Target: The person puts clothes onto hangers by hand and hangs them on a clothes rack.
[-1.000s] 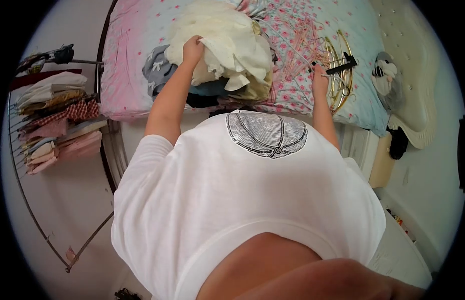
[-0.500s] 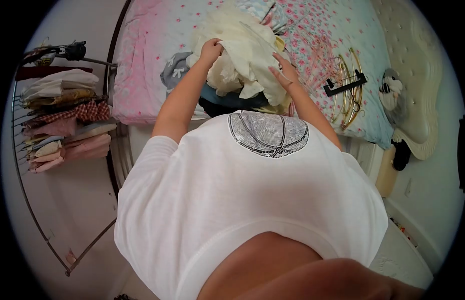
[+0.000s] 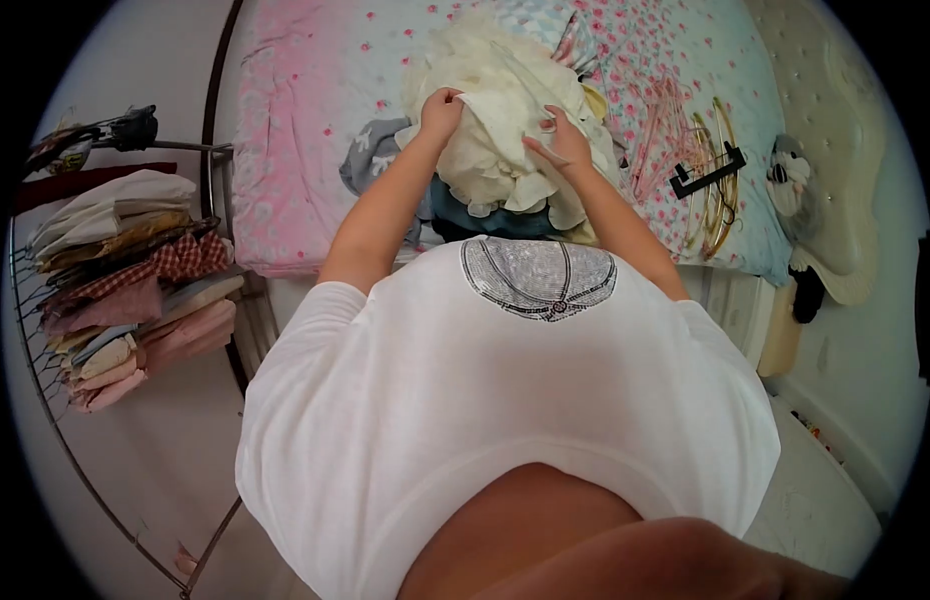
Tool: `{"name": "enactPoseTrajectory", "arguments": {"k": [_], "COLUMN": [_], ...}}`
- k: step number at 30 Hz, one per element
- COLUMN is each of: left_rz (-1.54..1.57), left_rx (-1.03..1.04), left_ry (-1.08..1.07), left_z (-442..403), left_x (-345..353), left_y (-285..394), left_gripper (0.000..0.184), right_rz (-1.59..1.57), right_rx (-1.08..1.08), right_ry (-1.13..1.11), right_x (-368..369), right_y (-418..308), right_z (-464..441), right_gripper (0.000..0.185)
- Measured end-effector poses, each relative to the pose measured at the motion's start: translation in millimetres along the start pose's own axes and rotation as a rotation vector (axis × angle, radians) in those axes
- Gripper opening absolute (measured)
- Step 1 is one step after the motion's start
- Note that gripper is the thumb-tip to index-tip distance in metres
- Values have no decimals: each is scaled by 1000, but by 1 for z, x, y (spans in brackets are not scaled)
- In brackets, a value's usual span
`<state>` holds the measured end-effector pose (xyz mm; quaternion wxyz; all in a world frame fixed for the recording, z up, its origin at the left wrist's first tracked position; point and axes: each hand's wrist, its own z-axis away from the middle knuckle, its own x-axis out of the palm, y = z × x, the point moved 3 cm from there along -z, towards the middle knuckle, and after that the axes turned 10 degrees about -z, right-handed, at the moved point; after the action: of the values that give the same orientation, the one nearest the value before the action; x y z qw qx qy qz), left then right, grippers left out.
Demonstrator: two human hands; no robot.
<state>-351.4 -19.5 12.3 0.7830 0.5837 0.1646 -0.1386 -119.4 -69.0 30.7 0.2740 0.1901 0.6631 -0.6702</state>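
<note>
A cream ruffled garment with sheer layers [image 3: 500, 150] is spread on top of a clothes pile on the bed. My left hand [image 3: 442, 112] pinches its edge on the left side. On the right, my right hand [image 3: 567, 145] lies against the same garment with thumb and fingers apart. Beneath its lower hem, dark blue clothing [image 3: 490, 222] shows. A grey garment with a white pattern [image 3: 375, 155] sits left of my left hand.
Gold hangers [image 3: 723, 185] and a black hanger [image 3: 707, 172] lie on the bed's right side, beside pink hangers [image 3: 660, 140]. At left stands a clothes rack [image 3: 115, 540] full of garments [image 3: 135, 270]. A padded headboard [image 3: 845, 200] borders the right.
The cream garment's lower part has spread out flatter, its ruffled hem now showing. Both hands have shifted slightly right and down in view; the camera view has moved a little too.
</note>
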Motion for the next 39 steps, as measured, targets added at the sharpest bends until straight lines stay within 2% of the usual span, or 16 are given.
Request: {"name": "enactPoseTrajectory", "arguments": {"k": [4, 7, 10, 13, 16, 19, 22, 25, 28, 31, 34, 35, 38, 39], "left_rz": [64, -328, -724, -702, -587, -579, -1001, -1155, -1139, -796, -546, -418, -137, -12], "left_rx": [36, 444, 414, 568, 473, 452, 603, 665, 571, 363, 401, 340, -57, -91], "left_ry": [-36, 154, 514, 179, -376, -140, 46, 105, 11, -132, -82, -151, -418, -408], "left_z": [7, 22, 78, 97, 89, 95, 111, 113, 96, 82, 73, 62, 55, 62], "left_x": [29, 50, 49, 58, 90, 99, 111, 115, 108, 86, 63, 61, 44, 39], "left_y": [-4, 12, 55, 58, 22, 16, 17, -5, -21, -20, -8, -20, -9, 4], "left_gripper": [31, 39, 43, 47, 58, 69, 76, 60, 52, 36, 26, 26, 28, 28], "right_rz": [63, 93, 120, 59, 49, 31, 10, -6, -23, -13, -63, -91, -111, -107], "right_rx": [84, 116, 153, 143, 115, 126, 136, 132, 84, 17, -7, -4, 44, 70], "right_ry": [-68, -111, -65, -1, 43, 56, 65, 81, 69, 85, 69, 64, 53, 49], "right_x": [21, 22, 15, 4, -8, -15, -21, -26, -32, -39, -47, -51, -57, -58], "right_y": [12, 24, 22, 15, 10, 13, 24, 35, 42, 52, 69, 71, 84, 90], "right_z": [0, -9, -19, -24, -32, -39, -37, -37, -33, -29, -28, -27, -35, -39], "right_gripper": [68, 61, 49, 40, 36, 33, 31, 31, 31, 32, 33, 33, 33, 32]}}
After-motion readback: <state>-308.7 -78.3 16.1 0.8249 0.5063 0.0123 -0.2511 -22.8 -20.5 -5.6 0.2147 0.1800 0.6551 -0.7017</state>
